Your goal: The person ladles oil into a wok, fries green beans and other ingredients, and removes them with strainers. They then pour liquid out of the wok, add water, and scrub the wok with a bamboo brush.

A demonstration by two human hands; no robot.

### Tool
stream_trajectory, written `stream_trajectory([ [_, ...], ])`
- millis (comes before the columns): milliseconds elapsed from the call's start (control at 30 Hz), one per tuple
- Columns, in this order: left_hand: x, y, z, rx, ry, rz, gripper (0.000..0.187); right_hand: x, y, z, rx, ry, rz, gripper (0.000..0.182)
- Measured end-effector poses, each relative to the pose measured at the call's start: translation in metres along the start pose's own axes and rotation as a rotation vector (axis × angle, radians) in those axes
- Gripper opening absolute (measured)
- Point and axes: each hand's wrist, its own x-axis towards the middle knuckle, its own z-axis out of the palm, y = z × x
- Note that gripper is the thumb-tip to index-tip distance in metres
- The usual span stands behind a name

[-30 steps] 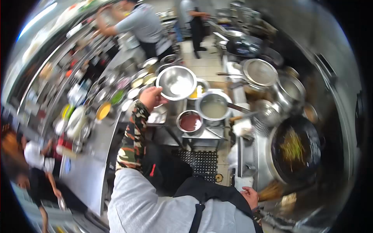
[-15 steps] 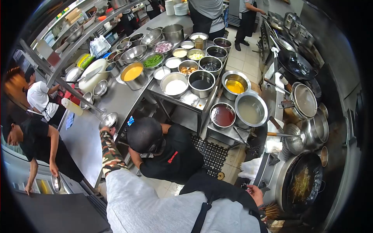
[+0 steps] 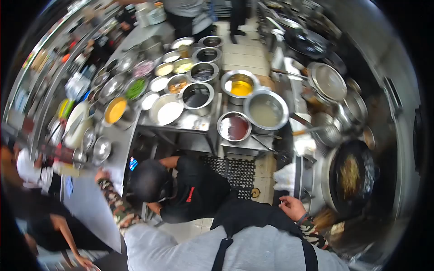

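My left hand (image 3: 102,175) reaches over the steel counter at the left, in a camouflage sleeve. Motion blur hides its fingers. Just beyond it lies a steel bowl (image 3: 102,148), apart from the hand, with a pale squeeze bottle (image 3: 65,169) to its left. My right hand (image 3: 293,208) hangs beside the stove's front edge with fingers curled together; a small pale spot shows at the fingertips, too small to name. Above this hand is a white cloth (image 3: 285,176). To the right, a black wok (image 3: 367,180) holds browned, shredded-looking food.
A crouching person in black (image 3: 199,189) is directly before me. Pots of sauces, including a red one (image 3: 234,126), stand ahead. A steel strainer (image 3: 327,82) and ladles lie along the right. Another person's forearm (image 3: 65,230) is at lower left.
The view has swung, shifting most things left, those at left also downward. The small steel bowl at my left hand no longer shows there. My right hand appears higher, with more forearm visible.
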Motion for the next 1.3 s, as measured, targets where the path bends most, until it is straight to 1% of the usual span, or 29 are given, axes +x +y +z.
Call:
stream_trajectory([
  [33, 0.016, -0.012, -0.009, 0.215, 0.174, 0.033, 0.048, -0.007, -0.005, -0.004, 0.005, 0.0, 0.033, 0.03],
  [67, 0.026, -0.015, -0.034, -0.033, 0.267, -0.047, 0.041, -0.011, 0.001, -0.003, 0.029, -0.005, 0.055, 0.03],
  [100, 0.034, -0.013, -0.052, 0.514, 0.407, -0.07, 0.035, -0.014, 0.01, -0.001, 0.058, -0.002, 0.08, 0.03],
  [133, 0.011, 0.013, -0.084, -0.234, 0.562, -0.075, 0.034, -0.019, 0.012, -0.002, 0.034, 0.022, 0.072, 0.03],
  [167, -0.032, 0.058, -0.133, -0.978, 0.786, 0.051, 0.033, -0.023, 0.013, -0.004, 0.003, 0.039, 0.06, 0.03],
  [233, -0.093, 0.141, -0.183, -1.142, 0.93, 0.184, 0.033, -0.028, 0.013, -0.012, -0.04, 0.075, 0.073, 0.03],
  [300, -0.178, 0.239, -0.21, -1.099, 1.045, 0.434, 0.035, -0.03, 0.023, -0.017, -0.014, 0.098, 0.097, 0.03],
  [333, -0.207, 0.272, -0.204, -1.21, 0.81, 0.597, 0.033, -0.03, 0.025, -0.019, -0.047, 0.091, 0.078, 0.03],
  [367, -0.243, 0.305, -0.198, -1.071, 0.548, 0.77, 0.022, -0.033, 0.028, -0.023, -0.08, 0.085, 0.06, 0.031],
  [400, -0.285, 0.342, -0.184, -1.033, 0.298, 0.885, 0.019, -0.036, 0.03, -0.026, -0.069, 0.109, 0.076, 0.031],
  [433, -0.35, 0.377, -0.194, -0.936, -0.165, 1.011, 0.019, -0.038, 0.032, -0.03, -0.045, 0.126, 0.044, 0.032],
  [467, -0.397, 0.394, -0.187, -0.904, -0.54, 1.102, 0.021, -0.041, 0.036, -0.034, -0.022, 0.14, 0.008, 0.033],
  [500, -0.418, 0.399, -0.165, -0.713, -0.871, 1.384, 0.036, -0.047, 0.04, -0.038, -0.009, 0.158, 0.014, 0.033],
  [533, -0.444, 0.397, -0.16, -0.574, -1.226, 1.389, 0.056, -0.054, 0.04, -0.043, 0.084, 0.17, 0.031, 0.033],
  [567, -0.451, 0.393, -0.131, -0.461, -1.528, 1.442, 0.069, -0.059, 0.041, -0.047, 0.174, 0.178, 0.046, 0.033],
  [600, -0.475, 0.394, -0.125, -0.555, -1.864, 1.266, 0.069, -0.066, 0.045, -0.046, 0.235, 0.251, 0.046, 0.028],
  [633, -0.486, 0.399, -0.128, -0.586, -1.949, 1.121, 0.069, -0.072, 0.053, -0.043, 0.23, 0.256, 0.042, 0.028],
  [700, -0.504, 0.416, -0.118, -0.764, -1.774, 1.103, 0.064, -0.076, 0.077, -0.032, 0.395, 0.329, 0.091, 0.028],
  [767, -0.53, 0.446, -0.122, -0.939, -1.382, 1.346, 0.057, -0.075, 0.09, -0.021, 0.442, 0.373, 0.081, 0.028],
  [800, -0.535, 0.463, -0.11, -0.948, -1.142, 1.572, 0.051, -0.072, 0.093, -0.018, 0.509, 0.386, 0.098, 0.027],
  [833, -0.543, 0.475, -0.093, -1.022, -1.269, 1.531, 0.049, -0.067, 0.097, -0.02, 0.578, 0.398, 0.119, 0.027],
  [900, -0.551, 0.503, -0.099, -0.892, -1.259, 1.697, 0.048, -0.059, 0.091, -0.033, 0.614, 0.341, 0.103, 0.026],
  [967, -0.553, 0.525, -0.111, -0.817, -1.376, 1.614, 0.046, -0.045, 0.085, -0.043, 0.888, 0.344, 0.004, 0.027],
  [1033, -0.549, 0.545, -0.1, -0.893, -1.276, 1.723, 0.042, -0.029, 0.059, -0.066, 0.917, 0.276, -0.032, 0.03],
  [1100, -0.534, 0.564, -0.089, -0.967, -1.345, 1.772, 0.034, -0.003, 0.047, -0.072, 0.913, 0.256, 0.038, 0.031],
  [1167, -0.513, 0.576, -0.075, -0.931, -1.377, 1.704, 0.025, 0.03, 0.05, -0.073, 0.998, 0.214, 0.088, 0.033],
  [1200, -0.499, 0.581, -0.078, -0.919, -1.347, 1.678, 0.022, 0.048, 0.044, -0.073, 0.979, 0.258, 0.151, 0.034],
  [1267, -0.474, 0.587, -0.08, -0.902, -1.289, 1.667, 0.018, 0.084, 0.05, -0.077, 0.922, 0.221, 0.082, 0.038],
  [1300, -0.46, 0.591, -0.083, -0.885, -1.319, 1.607, 0.019, 0.101, 0.04, -0.08, 0.9, 0.216, 0.039, 0.039],
])
